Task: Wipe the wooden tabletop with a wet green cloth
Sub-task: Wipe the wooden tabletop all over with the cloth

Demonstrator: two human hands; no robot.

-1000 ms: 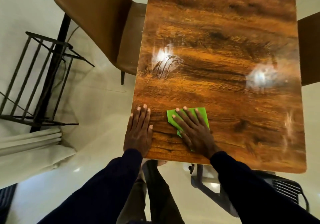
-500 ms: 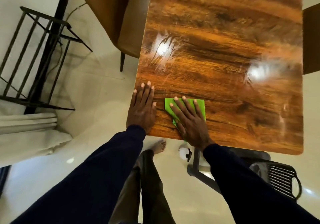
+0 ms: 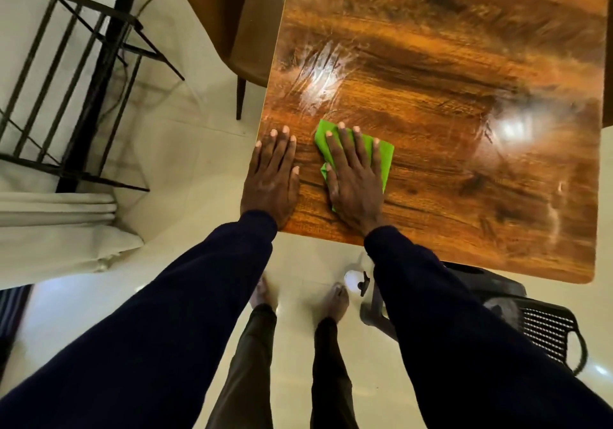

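A pale glossy floor [image 3: 185, 170] fills the left and lower field. The wooden table [image 3: 447, 97] occupies the upper right, near edge and near-left corner in view; its top shows dark grain, two bright reflections and thin streaks, densest around the left reflection. Two dark sleeves, left [image 3: 166, 329] and right [image 3: 464, 345], run from the lower edge up to the table's near edge. A black metal rack [image 3: 76, 90] stands on the floor at upper left, well apart from the table; pale folded fabric [image 3: 56, 229] lies just below it. A brown chair [image 3: 232, 24] sits against the table's left side. A black plastic chair [image 3: 544, 329] with a perforated panel sits partly under the near edge at right. The left hand [image 3: 270, 180] lies flat at the near-left corner, palm down, fingers straight and close together, holding nothing, little finger at the left edge. The right hand [image 3: 355, 183] lies just beside it, palm down, fingers straight and spread, pressing the green cloth [image 3: 383, 156] flat on the top. The cloth lies on the table near that corner, mostly under the hand, its edges showing beyond the fingertips, at right and by the thumb. Two bare feet, left [image 3: 263, 292] and right [image 3: 336, 299], stand on the floor below the near edge. A small white object [image 3: 353, 277] lies beside the right foot
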